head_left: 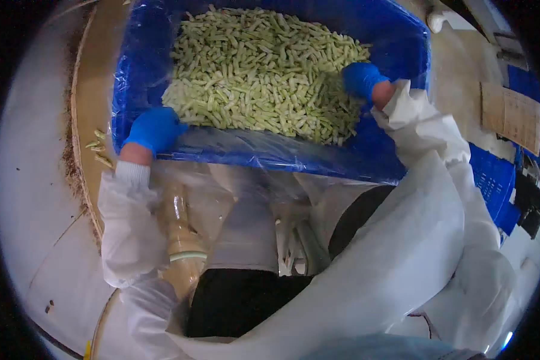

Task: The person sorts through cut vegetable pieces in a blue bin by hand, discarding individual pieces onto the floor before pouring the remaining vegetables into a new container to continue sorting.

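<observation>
A blue bin (392,162) lined with clear plastic holds a wide heap of short, pale green cut pieces (252,72). My left hand (155,131), in a blue glove, rests at the bin's near left corner, beside the heap; its fingers point inward and their grip is hidden. At the right side of the heap is my right hand (364,80), also gloved in blue, with its fingertips down by the pieces and out of clear sight. Both forearms wear white sleeves.
A few green pieces (102,159) lie outside the bin on the left, by a brown edge. On the right are a cardboard piece (511,116) and a blue crate (492,183). My legs and a white apron (390,240) are below the bin.
</observation>
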Demonstrator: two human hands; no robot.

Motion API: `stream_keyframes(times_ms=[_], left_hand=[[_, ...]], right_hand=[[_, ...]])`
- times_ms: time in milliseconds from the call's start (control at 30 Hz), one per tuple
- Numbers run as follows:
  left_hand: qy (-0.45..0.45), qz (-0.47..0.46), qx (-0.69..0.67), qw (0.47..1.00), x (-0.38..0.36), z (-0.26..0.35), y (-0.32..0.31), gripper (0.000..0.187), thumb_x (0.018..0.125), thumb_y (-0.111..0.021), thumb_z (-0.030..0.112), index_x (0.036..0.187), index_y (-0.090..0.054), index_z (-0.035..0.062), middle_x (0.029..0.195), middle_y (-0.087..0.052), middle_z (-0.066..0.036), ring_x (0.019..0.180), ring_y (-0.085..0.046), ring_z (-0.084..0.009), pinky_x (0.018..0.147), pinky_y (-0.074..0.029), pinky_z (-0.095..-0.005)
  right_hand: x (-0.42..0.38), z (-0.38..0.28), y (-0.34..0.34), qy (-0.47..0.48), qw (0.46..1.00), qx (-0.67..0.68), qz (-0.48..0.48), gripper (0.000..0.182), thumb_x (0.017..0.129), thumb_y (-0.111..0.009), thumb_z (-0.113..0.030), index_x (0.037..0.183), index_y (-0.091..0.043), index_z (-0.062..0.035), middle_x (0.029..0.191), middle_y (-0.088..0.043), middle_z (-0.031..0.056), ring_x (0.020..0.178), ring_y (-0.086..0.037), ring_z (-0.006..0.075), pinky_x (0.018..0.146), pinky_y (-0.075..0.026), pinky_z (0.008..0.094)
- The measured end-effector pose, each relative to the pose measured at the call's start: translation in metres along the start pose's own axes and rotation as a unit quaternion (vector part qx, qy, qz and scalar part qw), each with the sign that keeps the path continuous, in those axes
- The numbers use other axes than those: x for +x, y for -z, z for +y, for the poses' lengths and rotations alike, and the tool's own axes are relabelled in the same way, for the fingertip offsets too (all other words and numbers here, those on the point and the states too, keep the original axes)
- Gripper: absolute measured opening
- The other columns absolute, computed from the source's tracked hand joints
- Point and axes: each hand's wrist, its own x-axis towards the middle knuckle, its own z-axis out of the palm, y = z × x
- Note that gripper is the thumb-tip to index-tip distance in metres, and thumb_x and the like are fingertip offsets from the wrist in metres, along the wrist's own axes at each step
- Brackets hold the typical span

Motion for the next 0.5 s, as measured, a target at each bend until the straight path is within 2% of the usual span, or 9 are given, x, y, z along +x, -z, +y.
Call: stream_keyframes(times_ms=[33,100,167,233,300,400,433,500], left_hand=[[-0.019,0.044,-0.038,0.998,-0.013,0.005,0.003,0.035,0.078,-0.061,0.036,0.091,-0.067,0.0038,0.092,-0.064,-0.019,0.087,-0.062,-0.0357,0.077,-0.048,-0.0437],[-0.056,0.144,-0.106,0.982,-0.031,0.015,0.003,0.03,0.079,-0.061,0.033,0.087,-0.067,0.0045,0.086,-0.064,-0.018,0.081,-0.062,-0.035,0.072,-0.048,-0.0442],[-0.093,0.251,-0.167,0.949,-0.043,0.026,0.001,0.024,0.08,-0.061,0.028,0.086,-0.067,0.0052,0.083,-0.064,-0.016,0.077,-0.061,-0.0344,0.069,-0.048,-0.0436],[-0.096,0.261,-0.16,0.947,-0.045,0.032,-0.001,0.021,0.08,-0.062,0.025,0.085,-0.067,0.0054,0.082,-0.064,-0.016,0.076,-0.061,-0.0342,0.068,-0.048,-0.0421],[-0.095,0.254,-0.167,0.948,-0.047,0.035,-0.006,0.02,0.08,-0.062,0.023,0.085,-0.067,0.0053,0.081,-0.064,-0.015,0.076,-0.061,-0.0341,0.068,-0.048,-0.0411],[-0.091,0.235,-0.187,0.95,-0.043,0.036,-0.006,0.021,0.08,-0.061,0.024,0.087,-0.066,0.0048,0.082,-0.064,-0.015,0.076,-0.061,-0.034,0.069,-0.048,-0.0405],[-0.093,0.234,-0.188,0.949,-0.042,0.036,-0.005,0.021,0.08,-0.061,0.024,0.087,-0.066,0.0045,0.083,-0.064,-0.015,0.077,-0.061,-0.0339,0.069,-0.048,-0.0403],[-0.1,0.238,-0.184,0.949,-0.042,0.035,-0.006,0.021,0.081,-0.061,0.023,0.088,-0.066,0.0045,0.084,-0.064,-0.015,0.078,-0.061,-0.0336,0.07,-0.048,-0.04]], right_hand=[[0.01,-0.007,-0.001,0.045,0.993,0.027,0.11,0.03,0.079,-0.055,-0.024,0.103,-0.064,-0.0082,0.1,-0.064,0.0166,0.093,-0.061,0.0359,0.078,-0.049,0.0444],[0.039,-0.022,-0.005,0.135,0.934,0.081,0.32,0.029,0.079,-0.055,-0.022,0.103,-0.064,-0.0087,0.102,-0.063,0.0165,0.095,-0.06,0.0359,0.079,-0.049,0.0446],[0.076,-0.05,0.029,0.171,0.891,0.128,0.401,0.028,0.08,-0.053,-0.019,0.105,-0.063,-0.0106,0.106,-0.061,0.0164,0.095,-0.058,0.0361,0.08,-0.048,0.0442],[0.117,-0.079,0.067,0.183,0.856,0.122,0.468,0.025,0.087,-0.051,-0.022,0.108,-0.061,-0.0134,0.103,-0.061,0.01,0.094,-0.059,0.0295,0.081,-0.048,0.0412],[0.157,-0.103,0.091,0.218,0.788,0.185,0.545,0.026,0.086,-0.052,-0.02,0.11,-0.061,-0.0156,0.104,-0.059,0.01,0.096,-0.057,0.0302,0.085,-0.046,0.0413],[0.217,-0.117,0.094,0.158,0.873,-0.002,0.461,0.027,0.085,-0.053,-0.018,0.111,-0.061,-0.0168,0.104,-0.057,0.01,0.099,-0.055,0.0327,0.089,-0.044,0.0421],[0.222,-0.118,0.095,0.153,0.89,0.034,0.429,0.028,0.084,-0.055,-0.019,0.111,-0.062,-0.0168,0.105,-0.057,0.0097,0.099,-0.055,0.0351,0.09,-0.043,0.043],[0.223,-0.117,0.082,0.161,0.837,0.11,0.511,0.028,0.081,-0.058,-0.02,0.109,-0.063,-0.0156,0.106,-0.058,0.0096,0.098,-0.056,0.034,0.089,-0.044,0.043]])
